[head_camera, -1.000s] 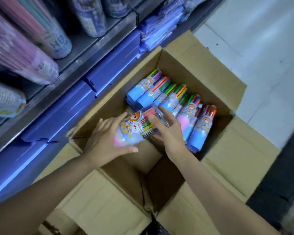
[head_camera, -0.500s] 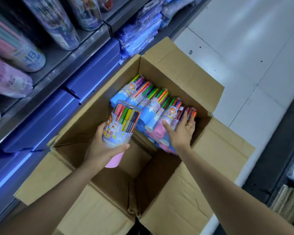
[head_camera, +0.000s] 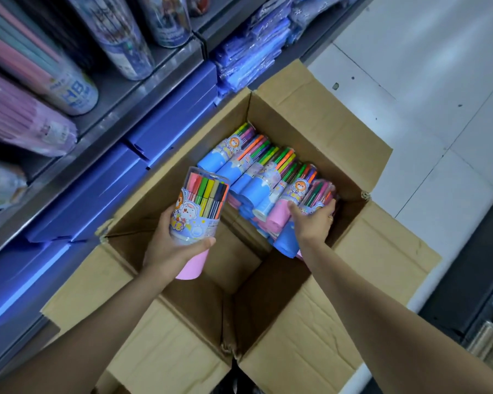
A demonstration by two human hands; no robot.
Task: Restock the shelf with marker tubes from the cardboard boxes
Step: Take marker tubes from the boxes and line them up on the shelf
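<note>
On the shelf (head_camera: pixel 143 89) at far left, one pencil tube (head_camera: pixel 69 92) reads "HB". The open cardboard box (head_camera: pixel 319 115) holds marker tubes (head_camera: pixel 256 169) lying along its far right side. The left hand (head_camera: pixel 168 245) grips a pink-based tube (head_camera: pixel 202 206) upright above the box; the right hand (head_camera: pixel 313 220) clasps a blue-based tube (head_camera: pixel 289 240) in the pile.

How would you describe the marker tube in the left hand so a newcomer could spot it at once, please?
Find the open cardboard box on the floor beside the shelf. Above its near left corner, the left hand holds one marker tube. Unlike the tubes lying flat inside the box, it stands upright, lifted clear, with a pink base.
</note>
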